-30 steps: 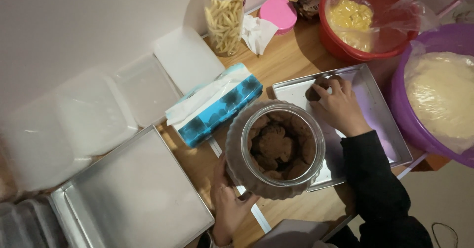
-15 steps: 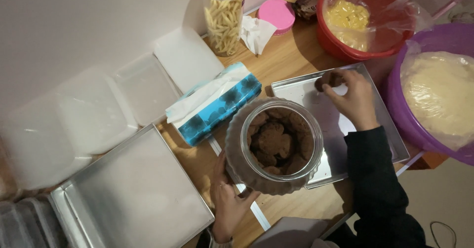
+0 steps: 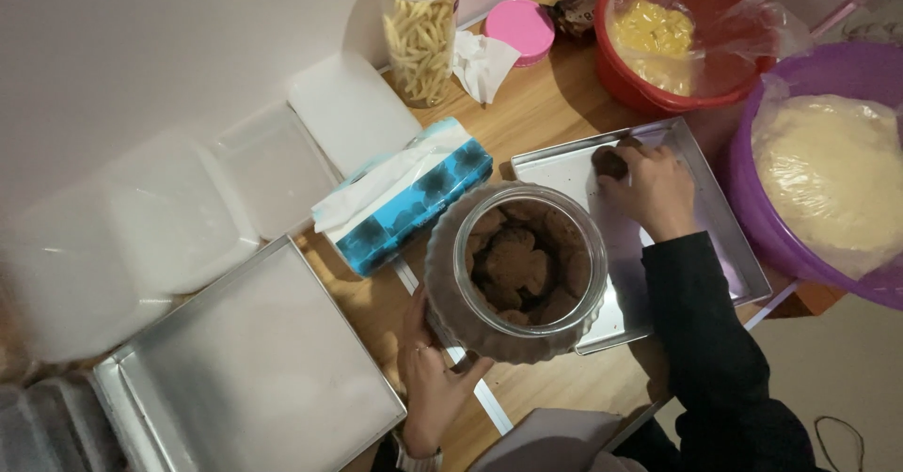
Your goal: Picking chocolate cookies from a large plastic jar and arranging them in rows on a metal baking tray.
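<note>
tissue box (image 3: 406,199): blue and white, long, lies on the wood table left of the big jar, white tissue on top | dark wrapper (image 3: 574,11): small, brown, shiny, at the back just beside the pink lid | no labels to tell, no signs, no screens

Clear, glossy ribbed jar (image 3: 515,270) holding rough, matt brown cookies (image 3: 517,263); dull brushed-metal tray (image 3: 696,218) at right; smooth metal tray (image 3: 254,359) at near left; glossy cardboard tissue box (image 3: 414,204); wooden worktop (image 3: 536,115), smooth with a slight sheen; crinkled clear plastic film lining the far red bowl (image 3: 649,86).
</note>
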